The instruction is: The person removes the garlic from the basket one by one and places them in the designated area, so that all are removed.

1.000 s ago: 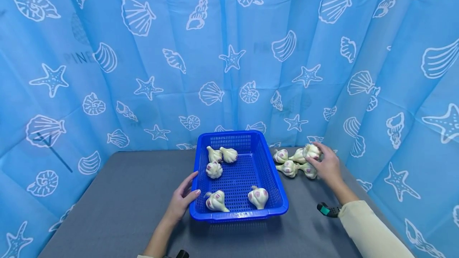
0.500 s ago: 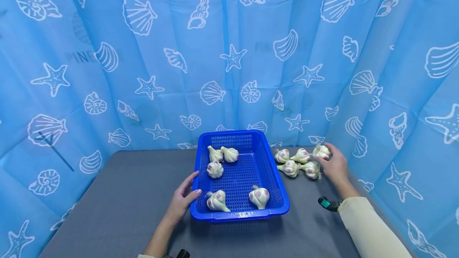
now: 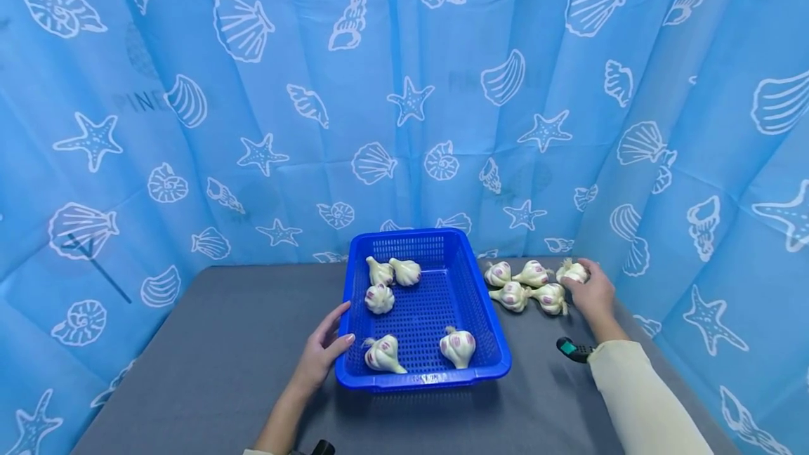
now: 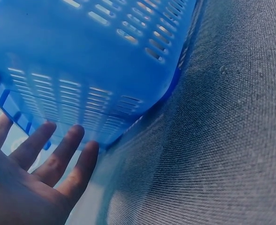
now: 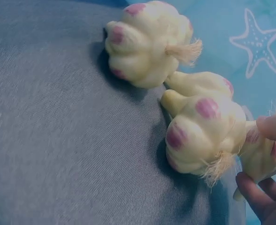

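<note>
My right hand [image 3: 594,295] holds a garlic bulb [image 3: 571,271] between thumb and fingers at the back right of the table. Close up in the right wrist view, this purple-blotched garlic bulb [image 5: 260,157] sits partly behind the thumb and fingertips. Just left of it lie several more bulbs, among them a garlic bulb [image 3: 550,298] with stringy roots. My left hand [image 3: 318,354] rests against the left side of a blue plastic basket [image 3: 493,373], thumb at the rim. Its fingers [image 4: 65,147] are spread and nearly straight by the slotted wall. Several garlic bulbs [image 3: 458,348] lie inside the basket.
The grey tabletop [image 3: 208,357] spreads around the basket. Behind it and at the right side hangs a blue curtain [image 3: 411,132] with white shells and starfish. A black strap with a green patch [image 3: 569,347] sits at the right wrist.
My right hand has carried its garlic bulb rightward and down, from over the group to the group's right end. The left hand and the basket stay in place.
</note>
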The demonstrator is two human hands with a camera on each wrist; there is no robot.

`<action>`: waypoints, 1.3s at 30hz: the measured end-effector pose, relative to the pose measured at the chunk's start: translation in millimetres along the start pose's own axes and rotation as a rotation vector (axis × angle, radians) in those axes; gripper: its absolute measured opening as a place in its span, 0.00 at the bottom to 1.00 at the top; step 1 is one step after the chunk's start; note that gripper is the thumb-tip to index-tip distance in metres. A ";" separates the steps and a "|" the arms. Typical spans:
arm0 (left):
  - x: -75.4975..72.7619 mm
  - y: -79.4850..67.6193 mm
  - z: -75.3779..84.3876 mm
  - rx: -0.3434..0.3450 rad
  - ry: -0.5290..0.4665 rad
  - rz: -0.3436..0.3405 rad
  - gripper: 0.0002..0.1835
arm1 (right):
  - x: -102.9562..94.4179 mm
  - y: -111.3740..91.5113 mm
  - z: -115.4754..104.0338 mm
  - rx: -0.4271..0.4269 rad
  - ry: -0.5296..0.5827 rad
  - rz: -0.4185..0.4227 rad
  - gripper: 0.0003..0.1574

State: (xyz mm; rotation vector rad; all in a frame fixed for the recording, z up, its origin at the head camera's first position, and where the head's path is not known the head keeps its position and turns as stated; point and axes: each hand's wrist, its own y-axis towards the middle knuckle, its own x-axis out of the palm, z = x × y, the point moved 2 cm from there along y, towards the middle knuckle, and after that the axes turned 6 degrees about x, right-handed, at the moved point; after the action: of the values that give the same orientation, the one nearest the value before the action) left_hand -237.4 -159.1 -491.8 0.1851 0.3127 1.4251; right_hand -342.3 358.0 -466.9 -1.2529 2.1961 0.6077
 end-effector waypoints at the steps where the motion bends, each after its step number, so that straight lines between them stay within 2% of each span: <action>1: 0.2 -0.2 0.5 0.002 -0.001 0.000 0.30 | 0.2 0.6 0.6 0.012 0.011 -0.007 0.38; 8: 0.6 -0.9 2.1 -0.002 -0.009 0.012 0.30 | -1.8 1.7 0.9 0.084 0.068 -0.065 0.40; 12: -0.2 -0.4 -1.1 -0.005 0.019 0.000 0.30 | -0.3 1.4 2.0 0.129 0.080 -0.100 0.41; 19: -0.8 -0.7 -0.9 -0.005 0.023 0.004 0.30 | 4.2 3.2 -0.5 0.136 0.106 -0.176 0.45; 24: -0.9 -0.3 -1.4 -0.001 0.018 0.003 0.30 | 8.4 3.5 2.0 0.178 0.099 -0.221 0.48; 33: -0.2 0.3 -2.7 -0.020 0.025 0.018 0.30 | 8.5 2.9 3.8 0.196 0.114 -0.234 0.50; 39: -0.6 0.7 -2.9 0.004 0.016 0.012 0.31 | 6.5 3.4 4.7 0.179 0.116 -0.192 0.45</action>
State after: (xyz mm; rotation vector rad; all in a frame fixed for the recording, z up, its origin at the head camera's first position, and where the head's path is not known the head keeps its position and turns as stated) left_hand -239.1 -159.8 -494.3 0.1790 0.3279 1.4384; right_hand -346.9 358.3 -474.2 -1.4118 2.1351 0.2629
